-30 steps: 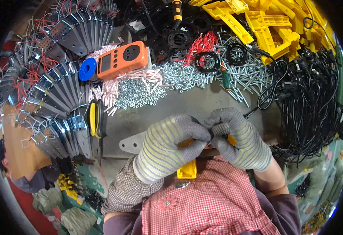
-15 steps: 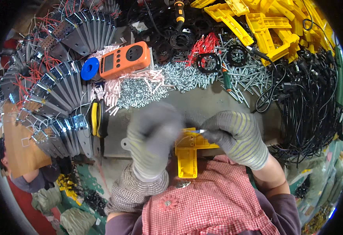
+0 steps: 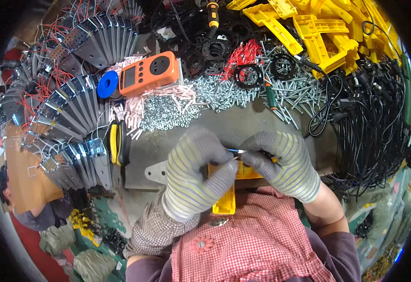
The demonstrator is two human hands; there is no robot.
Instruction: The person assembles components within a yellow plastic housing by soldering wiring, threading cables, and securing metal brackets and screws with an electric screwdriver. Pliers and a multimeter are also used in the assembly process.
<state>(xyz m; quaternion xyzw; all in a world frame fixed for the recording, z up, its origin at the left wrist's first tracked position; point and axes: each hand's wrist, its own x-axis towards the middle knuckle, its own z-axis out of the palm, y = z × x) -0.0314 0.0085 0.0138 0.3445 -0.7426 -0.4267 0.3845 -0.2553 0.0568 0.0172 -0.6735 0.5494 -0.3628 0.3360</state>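
My left hand, in a grey and yellow striped glove, is closed, thumb and fingertips together at the end of a thin wire showing blue and white. Facing it, my right hand, gloved alike, pinches the wire from the other side. Below both hands lies a yellow plastic housing, partly covered by them and reaching over the table's front edge toward my checked apron. A flat grey metal plate with holes sticks out from beneath my left hand. The fingertips hide most of the wire.
Pliers with yellow and black handles lie left. Behind are an orange meter, a blue spool, nuts and screws. Black cables and yellow housings heap up right; wired metal plates line the left.
My left hand, blurred before, has come to the wire's end and now pinches there, covering more of the yellow housing. More of the grey plate shows. My right hand stays nearly in place.
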